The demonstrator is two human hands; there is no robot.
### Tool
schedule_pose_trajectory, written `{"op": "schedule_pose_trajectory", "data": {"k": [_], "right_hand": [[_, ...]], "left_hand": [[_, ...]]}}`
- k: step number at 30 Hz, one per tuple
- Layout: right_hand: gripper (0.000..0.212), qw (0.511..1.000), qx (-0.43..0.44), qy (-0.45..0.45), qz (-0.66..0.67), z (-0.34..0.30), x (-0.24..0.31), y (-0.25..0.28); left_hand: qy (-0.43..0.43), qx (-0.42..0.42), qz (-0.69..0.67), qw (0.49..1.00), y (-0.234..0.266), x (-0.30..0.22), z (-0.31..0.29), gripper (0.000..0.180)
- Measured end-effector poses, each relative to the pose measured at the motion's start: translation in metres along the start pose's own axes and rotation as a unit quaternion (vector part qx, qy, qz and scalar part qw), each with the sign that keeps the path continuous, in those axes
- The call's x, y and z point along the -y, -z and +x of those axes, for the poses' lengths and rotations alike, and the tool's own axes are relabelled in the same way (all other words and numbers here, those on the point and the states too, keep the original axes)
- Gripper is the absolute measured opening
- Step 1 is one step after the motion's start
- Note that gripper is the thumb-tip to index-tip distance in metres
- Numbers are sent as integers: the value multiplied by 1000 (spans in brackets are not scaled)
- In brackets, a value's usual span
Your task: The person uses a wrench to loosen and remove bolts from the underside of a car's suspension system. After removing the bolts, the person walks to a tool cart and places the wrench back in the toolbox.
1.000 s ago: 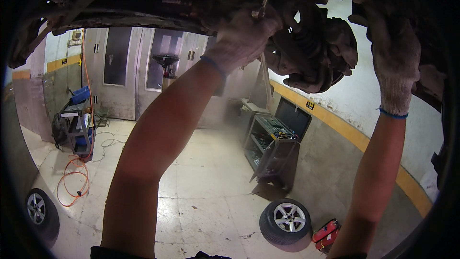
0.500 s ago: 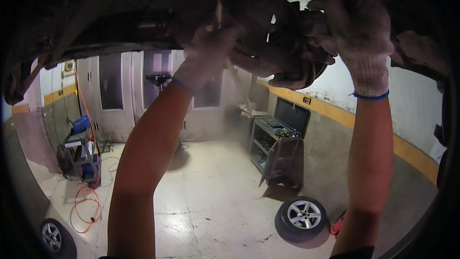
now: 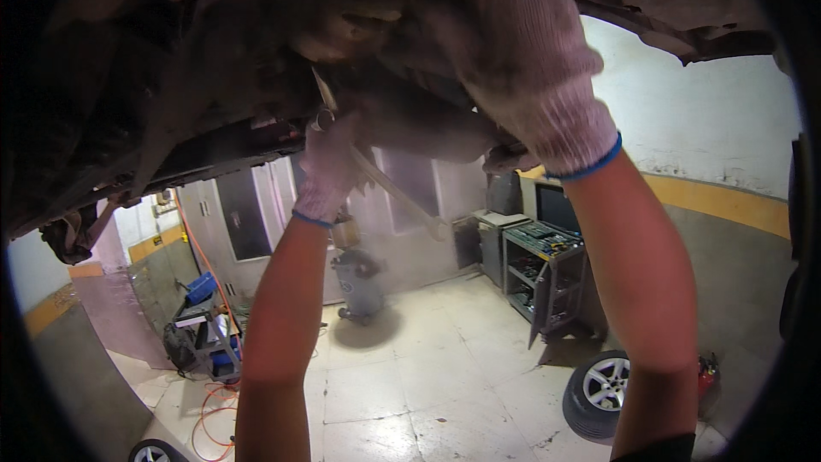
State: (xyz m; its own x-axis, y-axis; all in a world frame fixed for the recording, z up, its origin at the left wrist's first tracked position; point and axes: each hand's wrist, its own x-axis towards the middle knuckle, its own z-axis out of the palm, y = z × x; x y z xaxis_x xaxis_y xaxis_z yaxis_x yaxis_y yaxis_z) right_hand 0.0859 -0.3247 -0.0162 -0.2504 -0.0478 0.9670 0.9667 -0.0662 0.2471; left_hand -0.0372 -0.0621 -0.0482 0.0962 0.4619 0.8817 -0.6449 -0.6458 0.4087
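Pale floor (image 3: 466,351) below; left hand (image 3: 330,164) grips wrench (image 3: 397,191) slanting down-right; right hand (image 3: 532,60), grip hidden.

Note the off-white, ribbed knit of the gloves (image 3: 547,77), hemmed in blue. Compare the wall (image 3: 676,107), white above a yellow-orange band (image 3: 717,204) and grey beneath, with the orange hose (image 3: 196,240).

Pale shiny tiled floor (image 3: 436,402), white-and-grey wall (image 3: 684,111), yellow stripe (image 3: 723,207), metal doors (image 3: 198,216) with dark panes (image 3: 243,216), grey tool cart (image 3: 565,260)
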Motion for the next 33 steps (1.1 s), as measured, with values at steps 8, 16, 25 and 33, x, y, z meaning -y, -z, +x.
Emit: {"op": "schedule_pose_trajectory", "data": {"k": [8,16,25,33], "right_hand": [[28,952,-166,24,257,-54,-16,-68],[29,848,-94,4,521,-22,-46,-173],[23,806,-175,-26,565,-25,3,-187],[26,867,-261,66,420,36,-24,-223]], "left_hand": [[68,-1,-69,995,-8,-2,-27,16],[-114,122,241,956,15,1,-39,18],[38,3,120,992,3,13,-54,30],[97,-70,119,986,-34,12,-116,32]]}}
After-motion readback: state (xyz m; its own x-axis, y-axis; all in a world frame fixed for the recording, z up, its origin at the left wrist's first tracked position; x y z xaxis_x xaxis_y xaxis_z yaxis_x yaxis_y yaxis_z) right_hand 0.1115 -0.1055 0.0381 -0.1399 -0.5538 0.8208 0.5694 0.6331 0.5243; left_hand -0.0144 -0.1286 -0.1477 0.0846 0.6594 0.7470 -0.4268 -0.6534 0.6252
